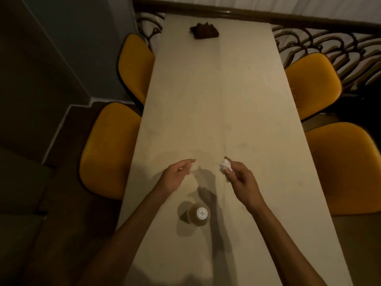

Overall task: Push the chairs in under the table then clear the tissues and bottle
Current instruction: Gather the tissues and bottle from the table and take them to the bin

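A long pale table (216, 89) runs away from me. My right hand (240, 177) is shut on a crumpled white tissue (225, 166), held just above the tabletop. My left hand (177, 174) hovers open to the left of it, fingers apart, holding nothing. A bottle (199, 214) with a white cap stands upright on the table, near me, between my forearms. Yellow chairs sit along both sides: two on the left (109, 149) (135, 65) and two on the right (313, 83) (346, 168), their seats partly under the table's edges.
A dark brown folded object (204, 30) lies at the table's far end. An ornate metal railing (329, 44) with a wooden top rail runs behind the table and to the right. A wall and a step lie to the left.
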`<state>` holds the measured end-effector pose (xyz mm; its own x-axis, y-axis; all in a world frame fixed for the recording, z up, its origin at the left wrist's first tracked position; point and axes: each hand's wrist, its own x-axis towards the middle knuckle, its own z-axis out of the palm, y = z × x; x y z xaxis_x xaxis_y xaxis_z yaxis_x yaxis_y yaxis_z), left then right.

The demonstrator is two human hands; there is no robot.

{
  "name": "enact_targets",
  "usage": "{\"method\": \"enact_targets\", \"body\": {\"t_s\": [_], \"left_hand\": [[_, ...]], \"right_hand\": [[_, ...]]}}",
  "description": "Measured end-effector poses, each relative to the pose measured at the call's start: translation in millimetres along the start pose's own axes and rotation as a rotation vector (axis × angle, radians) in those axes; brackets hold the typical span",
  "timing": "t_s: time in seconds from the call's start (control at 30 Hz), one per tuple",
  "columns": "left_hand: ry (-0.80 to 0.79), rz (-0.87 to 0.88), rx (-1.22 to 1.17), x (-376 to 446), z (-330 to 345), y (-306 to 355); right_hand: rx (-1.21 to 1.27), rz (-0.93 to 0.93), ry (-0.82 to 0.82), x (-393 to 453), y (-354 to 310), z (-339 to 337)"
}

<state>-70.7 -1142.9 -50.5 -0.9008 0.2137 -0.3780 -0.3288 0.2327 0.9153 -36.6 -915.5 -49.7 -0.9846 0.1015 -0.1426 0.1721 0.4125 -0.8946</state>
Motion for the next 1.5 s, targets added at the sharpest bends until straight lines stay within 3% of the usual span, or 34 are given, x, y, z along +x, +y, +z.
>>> {"method": "enact_targets", "body": {"t_s": [0.17,0.47,0.87,1.17,1.5], "left_hand": [[-0.121,0.045,-0.183,-58.7,11.1,57.1],[-0.103,-0.008,-0.617,-113.1,16.0,78.9],[0.029,-0.016,-0.729,-136.8,5.3,64.6],[0.398,-0.074,-0.595,-145.9,-32.1,-19.6],[0.485,-0.249,-0.583,-170.9,-46.6,-113.1]], "right_hand": [[0.122,-0.124,-0.037,-36.1,-63.5,6.8],[0.188,-0.169,-0.034,-79.3,-114.2,23.6],[-0.035,-0.289,-0.079,-99.6,-109.0,31.2],[0.019,-0.041,-0.057,-118.2,-54.7,8.1],[-0.003,0.180,-0.175,-125.4,36.1,47.9]]}}
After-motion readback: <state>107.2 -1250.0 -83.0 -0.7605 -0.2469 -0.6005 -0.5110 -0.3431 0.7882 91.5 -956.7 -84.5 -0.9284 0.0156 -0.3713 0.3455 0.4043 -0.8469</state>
